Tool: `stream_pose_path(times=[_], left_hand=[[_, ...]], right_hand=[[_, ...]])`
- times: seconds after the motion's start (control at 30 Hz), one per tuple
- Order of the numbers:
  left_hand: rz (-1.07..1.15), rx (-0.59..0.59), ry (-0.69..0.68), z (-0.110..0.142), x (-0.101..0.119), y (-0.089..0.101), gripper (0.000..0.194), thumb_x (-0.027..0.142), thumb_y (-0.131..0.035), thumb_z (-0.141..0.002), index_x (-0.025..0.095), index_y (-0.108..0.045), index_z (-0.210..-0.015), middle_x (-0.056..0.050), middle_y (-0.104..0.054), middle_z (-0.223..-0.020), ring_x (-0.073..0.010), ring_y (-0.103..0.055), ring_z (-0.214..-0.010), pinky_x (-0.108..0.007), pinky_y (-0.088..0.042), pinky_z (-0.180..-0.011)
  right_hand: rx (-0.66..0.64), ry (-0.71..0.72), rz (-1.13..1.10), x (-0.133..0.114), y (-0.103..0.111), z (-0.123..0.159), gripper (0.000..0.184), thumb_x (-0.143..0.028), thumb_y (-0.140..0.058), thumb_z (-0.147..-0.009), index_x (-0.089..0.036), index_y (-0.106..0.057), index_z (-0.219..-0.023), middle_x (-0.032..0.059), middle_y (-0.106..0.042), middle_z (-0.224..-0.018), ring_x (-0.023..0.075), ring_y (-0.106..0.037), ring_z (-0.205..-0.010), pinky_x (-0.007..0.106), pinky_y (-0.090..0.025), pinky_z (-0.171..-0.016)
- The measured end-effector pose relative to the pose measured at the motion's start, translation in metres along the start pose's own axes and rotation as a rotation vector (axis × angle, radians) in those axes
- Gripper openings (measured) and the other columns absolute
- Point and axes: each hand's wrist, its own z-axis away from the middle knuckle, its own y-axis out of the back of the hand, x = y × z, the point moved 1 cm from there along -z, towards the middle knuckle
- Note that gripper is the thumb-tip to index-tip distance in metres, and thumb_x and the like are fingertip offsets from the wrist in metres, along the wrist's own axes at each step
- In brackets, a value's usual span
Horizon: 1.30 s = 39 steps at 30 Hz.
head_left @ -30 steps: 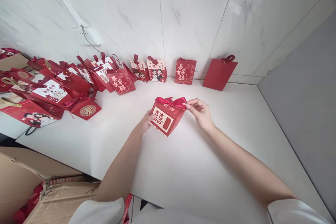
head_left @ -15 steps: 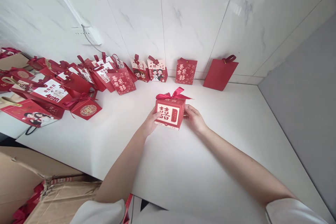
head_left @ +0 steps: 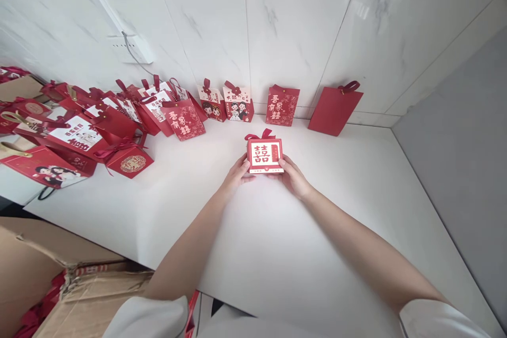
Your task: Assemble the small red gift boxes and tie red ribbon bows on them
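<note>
A red gift box (head_left: 262, 155) with a white front panel and a red double-happiness character is between my two hands, tipped so its front faces me. On top is a dark red ribbon bow (head_left: 261, 135), partly out of sight behind the box's upper edge. My left hand (head_left: 237, 173) grips the lower left side, thumb on the front corner. My right hand (head_left: 293, 175) holds the lower right corner with its thumb on the front. Fingers of both hands reach beneath the box and are partly hidden.
Several red gift boxes and bags crowd the left of the white table (head_left: 317, 253). Along the tiled wall stand two small boxes, a patterned red box (head_left: 282, 105) and a plain red bag (head_left: 335, 110). An opened cardboard carton (head_left: 95, 301) is at lower left.
The gift box has moved slightly right and away from me and has turned and tipped so its front faces me squarely. My right thumb now lies on its front.
</note>
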Motion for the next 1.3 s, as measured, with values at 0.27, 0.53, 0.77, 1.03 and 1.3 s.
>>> stream_pose_path(times=[0.27,0.53,0.77,1.03,1.3], left_hand=[[-0.017,-0.069,0.069,-0.011,-0.005,0.013,0.067,0.060,-0.059,-0.081,0.032,-0.043,-0.140,-0.009,-0.055,-0.137,-0.0289,-0.058,-0.118,-0.050,-0.045,-0.100],[-0.047,-0.068,0.045,-0.007,-0.002,0.008,0.064,0.060,-0.056,-0.083,0.030,-0.044,-0.138,-0.010,-0.052,-0.140,-0.0296,-0.055,-0.122,-0.050,-0.045,-0.100],[-0.135,-0.070,0.038,-0.005,-0.001,0.006,0.074,0.061,-0.055,-0.083,0.029,-0.032,-0.145,-0.010,-0.049,-0.142,-0.0294,-0.053,-0.124,-0.050,-0.047,-0.099],[-0.378,0.036,-0.188,0.004,0.002,-0.002,0.071,0.058,-0.049,-0.087,0.032,-0.026,-0.149,-0.010,-0.052,-0.136,-0.0271,-0.056,-0.118,-0.041,-0.054,-0.087],[-0.400,-0.015,-0.167,-0.001,-0.005,0.005,0.067,0.055,-0.044,-0.090,0.034,-0.023,-0.150,-0.009,-0.051,-0.136,-0.0242,-0.059,-0.112,-0.039,-0.053,-0.086]], right_hand=[[-0.013,0.016,-0.012,0.000,0.002,-0.001,0.046,-0.049,-0.057,-0.088,-0.029,-0.049,-0.129,0.0057,-0.062,-0.126,0.0215,-0.063,-0.111,0.044,-0.055,-0.093],[-0.024,0.021,-0.029,-0.002,0.002,0.000,0.050,-0.047,-0.058,-0.087,-0.033,-0.045,-0.134,0.0038,-0.059,-0.131,0.0209,-0.063,-0.108,0.044,-0.053,-0.094],[-0.035,0.020,-0.106,-0.001,0.005,0.000,0.045,-0.041,-0.061,-0.086,-0.035,-0.048,-0.128,0.0011,-0.061,-0.124,0.0213,-0.061,-0.109,0.043,-0.054,-0.090],[0.009,0.022,-0.117,0.003,0.007,-0.001,0.045,-0.038,-0.061,-0.084,-0.036,-0.047,-0.127,0.0005,-0.061,-0.121,0.0227,-0.063,-0.102,0.041,-0.059,-0.077],[0.011,0.057,-0.097,0.004,0.006,0.000,0.045,-0.040,-0.061,-0.084,-0.036,-0.047,-0.126,0.0008,-0.061,-0.122,0.0223,-0.064,-0.104,0.044,-0.059,-0.082]])
